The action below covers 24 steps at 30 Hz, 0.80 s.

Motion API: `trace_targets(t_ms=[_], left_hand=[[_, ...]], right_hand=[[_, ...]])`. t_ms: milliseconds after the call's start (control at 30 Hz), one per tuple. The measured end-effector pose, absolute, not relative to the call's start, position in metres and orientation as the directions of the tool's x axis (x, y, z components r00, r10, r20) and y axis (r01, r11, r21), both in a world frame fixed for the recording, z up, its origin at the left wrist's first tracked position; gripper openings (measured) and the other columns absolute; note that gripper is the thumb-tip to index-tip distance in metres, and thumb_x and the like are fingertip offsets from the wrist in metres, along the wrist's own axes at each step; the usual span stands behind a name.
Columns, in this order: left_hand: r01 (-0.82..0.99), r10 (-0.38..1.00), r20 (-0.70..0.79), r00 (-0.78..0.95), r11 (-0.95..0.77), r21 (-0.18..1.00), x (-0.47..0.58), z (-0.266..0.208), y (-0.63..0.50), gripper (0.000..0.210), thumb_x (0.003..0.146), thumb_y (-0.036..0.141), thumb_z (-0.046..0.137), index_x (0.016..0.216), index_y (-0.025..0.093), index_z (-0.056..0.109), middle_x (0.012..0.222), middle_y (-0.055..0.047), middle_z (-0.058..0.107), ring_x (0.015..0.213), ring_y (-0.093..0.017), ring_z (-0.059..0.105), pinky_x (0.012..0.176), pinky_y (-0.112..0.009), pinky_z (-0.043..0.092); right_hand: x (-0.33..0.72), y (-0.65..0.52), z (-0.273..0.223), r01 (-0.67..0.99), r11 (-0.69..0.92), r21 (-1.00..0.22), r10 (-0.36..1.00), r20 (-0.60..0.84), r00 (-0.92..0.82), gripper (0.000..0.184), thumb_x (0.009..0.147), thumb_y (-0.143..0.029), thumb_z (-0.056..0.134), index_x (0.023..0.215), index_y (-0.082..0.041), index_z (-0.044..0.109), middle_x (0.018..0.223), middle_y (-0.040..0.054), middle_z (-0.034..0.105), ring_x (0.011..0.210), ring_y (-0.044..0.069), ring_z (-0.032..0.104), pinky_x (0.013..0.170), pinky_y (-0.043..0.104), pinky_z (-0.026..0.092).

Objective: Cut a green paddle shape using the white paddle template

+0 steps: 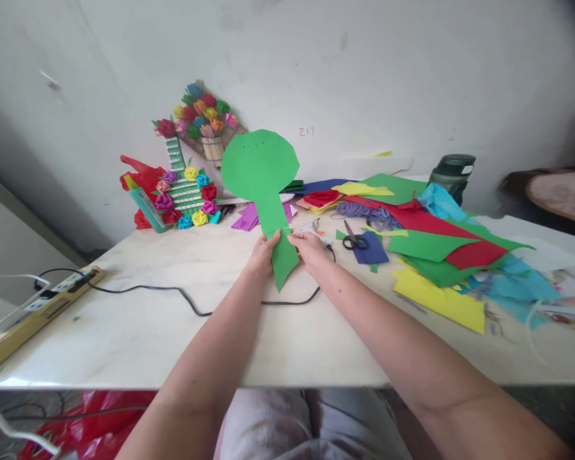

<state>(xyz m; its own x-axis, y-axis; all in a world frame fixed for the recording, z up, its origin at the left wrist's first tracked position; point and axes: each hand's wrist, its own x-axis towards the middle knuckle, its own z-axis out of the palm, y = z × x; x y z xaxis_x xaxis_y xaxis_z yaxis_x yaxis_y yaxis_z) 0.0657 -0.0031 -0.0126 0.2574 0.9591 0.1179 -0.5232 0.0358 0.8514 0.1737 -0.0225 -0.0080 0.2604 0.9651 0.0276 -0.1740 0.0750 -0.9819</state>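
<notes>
Between my two hands a green paper cutout [260,167] stands upright, with a broad rounded top, a narrow stem and a pointed lower end. A row of small dark marks runs across its upper part. My left hand [263,253] pinches the stem's left side, thumb on the front face. From the right, my right hand [307,248] grips the same stem at about the same height, close beside the left thumb. A faint line crosses the stem between the thumbs. The fingers behind the paper are hidden.
Black scissors [354,237] lie on a blue paper piece [371,249]. Coloured sheets [436,246] cover the table's right side. Paper-flower crafts [186,191] and a glue bottle [146,206] stand at the back left. A black cord [172,287] runs from the power strip [43,313].
</notes>
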Motion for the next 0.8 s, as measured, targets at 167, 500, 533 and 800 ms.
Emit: trace_targets(t_ms=[167,500,533,800], left_hand=[[-0.509,0.964,0.099,0.245,0.041,0.860,0.0658,-0.0126,-0.0030,0.027,0.065,0.025,0.071,0.087,0.014,0.060,0.071,-0.005,0.068,0.060,-0.018,0.064,0.068,-0.035,0.054],[-0.481,0.960,0.058,0.275,0.085,0.872,0.0708,-0.0066,-0.0101,0.027,0.064,0.025,0.072,0.084,0.013,0.059,0.067,-0.005,0.067,0.057,-0.018,0.063,0.065,-0.034,0.054],[-0.480,0.960,0.058,0.273,0.084,0.873,0.0712,-0.0062,-0.0106,0.027,0.064,0.025,0.072,0.085,0.013,0.059,0.067,-0.005,0.067,0.059,-0.018,0.064,0.066,-0.034,0.053],[-0.466,0.961,0.067,0.266,0.067,0.882,0.0713,-0.0083,-0.0106,0.030,0.063,0.027,0.073,0.085,0.013,0.059,0.070,-0.006,0.068,0.061,-0.019,0.064,0.066,-0.034,0.053]], right_hand=[[0.1750,-0.0261,-0.0026,-0.267,0.056,-0.962,0.974,-0.006,0.225,0.015,0.064,-0.030,0.060,0.072,-0.018,0.059,0.056,-0.0020,0.057,0.049,0.011,0.050,0.048,0.024,0.039],[0.1776,-0.0179,-0.0096,-0.123,0.137,-0.983,0.916,0.079,0.393,0.022,0.055,-0.035,0.066,0.061,-0.016,0.058,0.052,-0.0031,0.056,0.048,0.010,0.048,0.050,0.023,0.038],[0.1777,-0.0170,-0.0103,-0.105,0.141,-0.985,0.911,0.087,0.404,0.023,0.055,-0.037,0.066,0.061,-0.016,0.059,0.052,-0.0031,0.056,0.049,0.010,0.048,0.050,0.023,0.038],[0.1773,-0.0213,-0.0056,-0.194,0.085,-0.977,0.925,0.005,0.379,0.015,0.058,-0.028,0.065,0.060,-0.017,0.056,0.049,-0.0038,0.054,0.046,0.010,0.048,0.048,0.023,0.038]])
